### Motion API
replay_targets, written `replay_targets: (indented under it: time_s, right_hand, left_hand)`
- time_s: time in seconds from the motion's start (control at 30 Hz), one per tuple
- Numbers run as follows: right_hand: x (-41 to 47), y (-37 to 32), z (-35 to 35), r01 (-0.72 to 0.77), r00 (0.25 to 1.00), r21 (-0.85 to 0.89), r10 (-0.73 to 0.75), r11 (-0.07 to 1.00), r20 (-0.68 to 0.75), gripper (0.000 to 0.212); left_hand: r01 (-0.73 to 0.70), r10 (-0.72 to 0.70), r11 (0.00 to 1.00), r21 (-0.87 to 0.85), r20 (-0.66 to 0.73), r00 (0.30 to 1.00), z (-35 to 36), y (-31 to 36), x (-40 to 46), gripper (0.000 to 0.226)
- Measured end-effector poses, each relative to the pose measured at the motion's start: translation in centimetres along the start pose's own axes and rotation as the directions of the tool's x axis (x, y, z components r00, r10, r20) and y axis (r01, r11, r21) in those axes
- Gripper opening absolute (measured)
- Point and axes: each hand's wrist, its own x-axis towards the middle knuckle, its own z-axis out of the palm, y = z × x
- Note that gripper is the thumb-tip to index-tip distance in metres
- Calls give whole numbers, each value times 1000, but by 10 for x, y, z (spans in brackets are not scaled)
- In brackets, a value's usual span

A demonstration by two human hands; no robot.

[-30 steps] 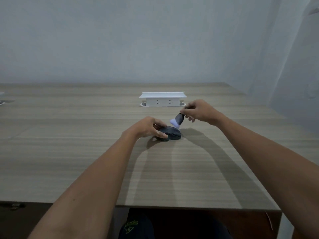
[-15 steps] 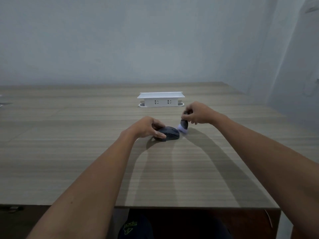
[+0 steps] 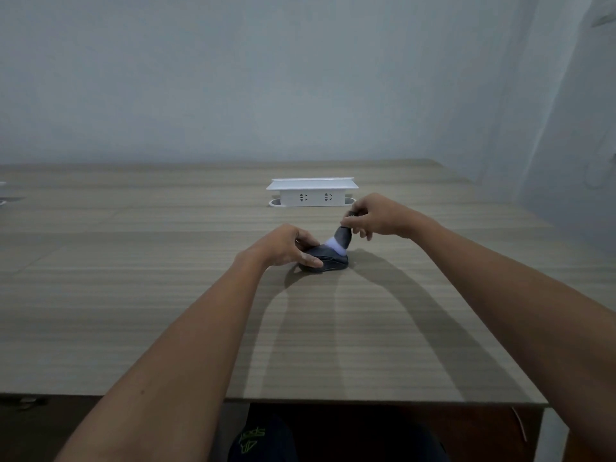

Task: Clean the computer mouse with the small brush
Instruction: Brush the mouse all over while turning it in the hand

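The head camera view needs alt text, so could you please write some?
The right hand holds a small brush with its pale bristles on a dark computer mouse, which the left hand steadies on a wooden table. A white socket box stands behind.

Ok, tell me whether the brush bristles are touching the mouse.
Touching: in the head view the brush bristles press onto the mouse top, no gap.

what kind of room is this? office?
Probably an office or meeting room: a long wood-grain table with a white pop-up power socket box built into it, against bare pale walls. Little else shows.
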Motion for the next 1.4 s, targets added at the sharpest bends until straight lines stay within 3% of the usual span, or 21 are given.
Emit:
replay_targets:
  time_s: [0.1,0.27,0.4,0.57,0.7,0.83,1.0,1.13,1.27,1.4]
  right_hand:
    - [0,3,-4,-64,997,-157,68,986,23,17]
    - [-3,0,0,-28,999,115,30,993,-18,20]
    - [-4,3,-1,-91,996,-110,89,990,-22,18]
    - [-8,1,0,-33,999,126,38,991,-35,19]
    - [-11,5,-3,-107,994,-92,105,990,-23,17]
    - [-16,2,-3,-27,998,117,33,993,-45,19]
    - [-17,3,-2,-112,993,-93,109,989,-35,17]
    - [-17,-1,0,-36,998,62,40,997,-57,20]
    - [-19,0,-1,-100,995,-78,100,992,-11,18]
    - [-19,1,-1,-83,995,98,88,992,-49,20]
  left_hand:
    - [-1,1,1000,2,-13,1000,0,1,-1,57]
    - [-21,22,999,31,-22,1000,1,4,-3,51]
    - [-22,23,999,36,-31,999,2,6,-2,50]
    - [-21,23,999,39,-41,999,3,7,-3,45]
    - [-12,14,999,39,-52,999,5,10,-4,46]
    - [-1,2,1000,22,-61,998,5,10,-5,43]
    - [3,-1,999,34,-73,997,7,13,-6,46]
    - [17,-15,999,28,-80,997,7,12,-5,44]
    - [11,-9,1000,14,-89,996,8,14,-7,45]
    - [15,-14,1000,7,-92,996,9,14,-7,45]
